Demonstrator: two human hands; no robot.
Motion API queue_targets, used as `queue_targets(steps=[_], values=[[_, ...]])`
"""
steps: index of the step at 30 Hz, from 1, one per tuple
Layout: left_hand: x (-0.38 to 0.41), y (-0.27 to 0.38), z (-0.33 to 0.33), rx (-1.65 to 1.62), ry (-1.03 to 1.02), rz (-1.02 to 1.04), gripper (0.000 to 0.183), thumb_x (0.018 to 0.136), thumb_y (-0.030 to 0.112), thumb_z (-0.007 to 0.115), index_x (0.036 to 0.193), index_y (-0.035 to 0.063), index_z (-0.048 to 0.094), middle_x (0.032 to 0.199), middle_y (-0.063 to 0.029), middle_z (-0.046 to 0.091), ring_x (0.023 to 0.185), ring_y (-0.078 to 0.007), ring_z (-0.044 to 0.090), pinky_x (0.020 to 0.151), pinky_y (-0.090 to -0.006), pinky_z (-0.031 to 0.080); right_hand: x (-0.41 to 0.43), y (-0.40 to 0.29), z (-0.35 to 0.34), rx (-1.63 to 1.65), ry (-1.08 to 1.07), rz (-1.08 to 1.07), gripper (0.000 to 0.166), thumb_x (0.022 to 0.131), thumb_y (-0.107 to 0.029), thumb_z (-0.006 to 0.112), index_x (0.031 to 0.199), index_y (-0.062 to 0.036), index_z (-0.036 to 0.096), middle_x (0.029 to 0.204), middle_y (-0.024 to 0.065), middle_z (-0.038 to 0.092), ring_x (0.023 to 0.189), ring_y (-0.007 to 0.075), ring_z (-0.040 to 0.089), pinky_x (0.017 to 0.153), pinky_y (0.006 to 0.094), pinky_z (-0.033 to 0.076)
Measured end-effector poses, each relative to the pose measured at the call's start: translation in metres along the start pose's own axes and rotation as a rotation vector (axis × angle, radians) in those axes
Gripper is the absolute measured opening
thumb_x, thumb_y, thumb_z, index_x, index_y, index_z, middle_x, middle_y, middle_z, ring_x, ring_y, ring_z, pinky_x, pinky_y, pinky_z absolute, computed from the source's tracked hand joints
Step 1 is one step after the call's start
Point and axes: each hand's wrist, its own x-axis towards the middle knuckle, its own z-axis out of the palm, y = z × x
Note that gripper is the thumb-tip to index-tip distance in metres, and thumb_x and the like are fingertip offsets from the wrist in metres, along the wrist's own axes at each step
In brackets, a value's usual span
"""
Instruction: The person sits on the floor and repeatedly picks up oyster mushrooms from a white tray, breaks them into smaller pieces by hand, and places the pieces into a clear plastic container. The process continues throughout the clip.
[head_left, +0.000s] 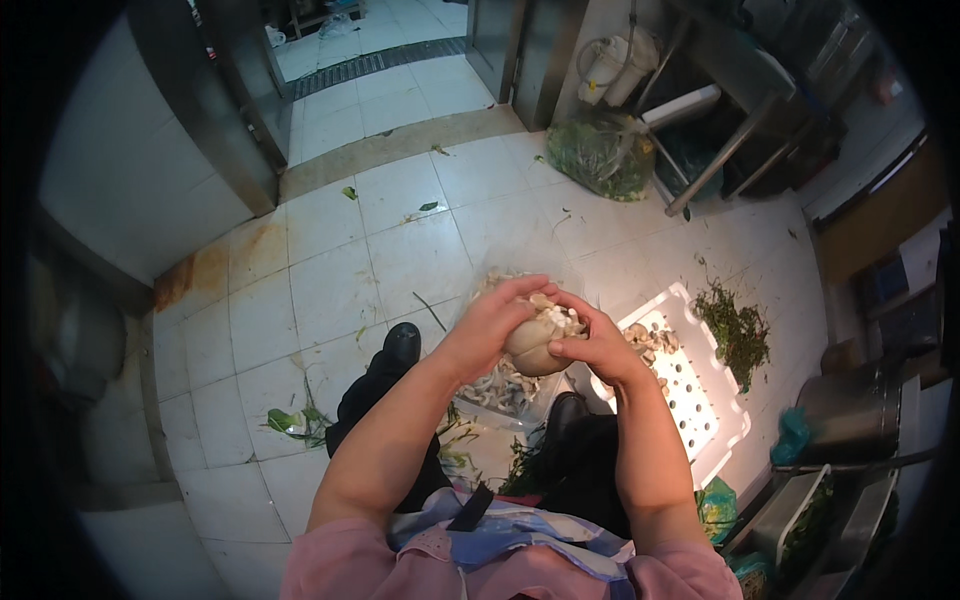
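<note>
A cluster of pale oyster mushrooms (536, 346) is held between my two hands, its broad caps facing down towards me. My left hand (491, 322) grips it from the left side, and my right hand (600, 341) from the right, with the thumb across a cap. Beneath them on the floor, between my shoes, is a clear plastic tub (499, 420) that holds many mushroom pieces. To the right lies a white perforated plastic crate (686, 382) with a few mushrooms (651, 341) in its upper left part. My hands hide part of the tub.
Plant scraps (731, 330) lie in a heap beyond the crate; loose leaves (289, 421) are on the tiles at left. A clear bag of greens (604, 154) stands by a metal-legged table (724, 161). Trays (802, 517) and a metal pot (847, 412) are at lower right. An open doorway is ahead.
</note>
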Motion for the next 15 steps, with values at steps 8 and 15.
queue_targets(steps=[8,15], values=[[0.019,-0.003,0.004,0.417,0.038,-0.012,0.036,0.095,0.001,0.056,0.131,0.0010,0.053,0.124,-0.0116,0.062,0.111,-0.0209,0.063,0.098,-0.0329,0.051,-0.010,-0.005,-0.016,-0.078,0.124,0.163,0.043,0.080,-0.009,0.073,0.121,-0.0021,0.062,0.106,0.0041,0.066,0.095,0.0112,0.062,0.085,0.0260,0.049],[0.024,0.010,0.015,0.394,0.115,-0.194,0.028,0.096,0.008,0.061,0.124,0.0045,0.057,0.115,-0.0068,0.065,0.101,-0.0149,0.064,0.085,-0.0270,0.053,-0.023,-0.001,-0.039,-0.134,0.101,0.097,0.039,0.078,-0.005,0.072,0.117,-0.0035,0.062,0.101,0.0019,0.066,0.093,0.0096,0.061,0.081,0.0250,0.049]])
